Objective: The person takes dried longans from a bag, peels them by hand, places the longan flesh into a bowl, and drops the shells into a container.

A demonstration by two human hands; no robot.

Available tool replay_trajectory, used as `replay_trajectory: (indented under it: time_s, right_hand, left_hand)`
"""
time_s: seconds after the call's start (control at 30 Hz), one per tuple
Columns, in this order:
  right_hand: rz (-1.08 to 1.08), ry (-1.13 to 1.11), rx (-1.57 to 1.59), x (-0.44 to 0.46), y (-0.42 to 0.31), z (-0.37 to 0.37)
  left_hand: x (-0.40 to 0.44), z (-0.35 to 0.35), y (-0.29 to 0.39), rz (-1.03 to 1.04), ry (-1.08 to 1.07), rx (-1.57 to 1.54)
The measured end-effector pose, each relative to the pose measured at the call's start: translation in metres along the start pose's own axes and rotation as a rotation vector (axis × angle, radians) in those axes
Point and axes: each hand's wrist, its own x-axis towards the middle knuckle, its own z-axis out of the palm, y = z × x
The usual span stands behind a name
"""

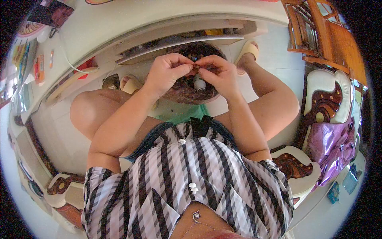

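Note:
My left hand (169, 75) and my right hand (220, 75) meet fingertip to fingertip, both pinched closed. Between them is a small reddish-brown piece (195, 67), too small to name. Just beneath the hands sits a dark brown round basin (181, 98) holding dark contents that I cannot make out. A white rounded object with a grey end (199, 85) lies in it, below my right hand. Under the basin's near side shows something green (185, 114), partly hidden.
A white table (167, 16) with an open drawer (167, 46) stands beyond the basin. A white cable (71, 63) hangs at its left. Wooden chairs (322, 44) stand at the upper right. A purple shiny bag (330, 143) lies on the carved cream seat at right.

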Motion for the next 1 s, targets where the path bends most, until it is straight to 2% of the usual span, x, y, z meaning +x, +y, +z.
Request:
replay_trajectory:
  time_s: [0.13, 0.33, 0.43, 0.53, 0.63, 0.73, 0.83, 0.93, 1.0]
  right_hand:
    - [-0.196, 0.042, -0.101, 0.003, 0.001, 0.0]
    - [-0.101, 0.065, -0.277, -0.001, -0.022, 0.004]
    - [-0.12, 0.091, -0.297, -0.003, -0.02, 0.008]
    - [-0.213, 0.117, -0.408, -0.003, -0.02, 0.01]
    - [-0.251, 0.18, -0.395, -0.002, -0.021, 0.008]
    - [-0.095, 0.196, -0.241, -0.002, -0.017, 0.006]
    - [-0.123, 0.191, -0.239, -0.002, -0.019, 0.005]
    - [-0.242, 0.17, -0.355, -0.002, -0.025, 0.007]
    - [-0.268, 0.149, -0.363, -0.003, -0.021, 0.008]
  left_hand:
    - [0.0, 0.0, 0.002, 0.055, -0.023, 0.058]
    - [-0.002, 0.004, 0.003, 0.097, 0.054, 0.334]
    - [-0.003, 0.005, 0.006, 0.142, 0.074, 0.455]
    - [-0.005, 0.011, 0.005, 0.28, 0.161, 0.576]
    - [-0.004, 0.011, 0.002, 0.363, 0.207, 0.591]
    - [-0.004, 0.007, 0.01, 0.118, 0.151, 0.409]
    - [-0.005, 0.013, 0.008, 0.264, 0.141, 0.454]
    - [-0.005, 0.014, 0.007, 0.211, 0.118, 0.389]
    - [-0.005, 0.013, 0.004, 0.233, 0.122, 0.461]
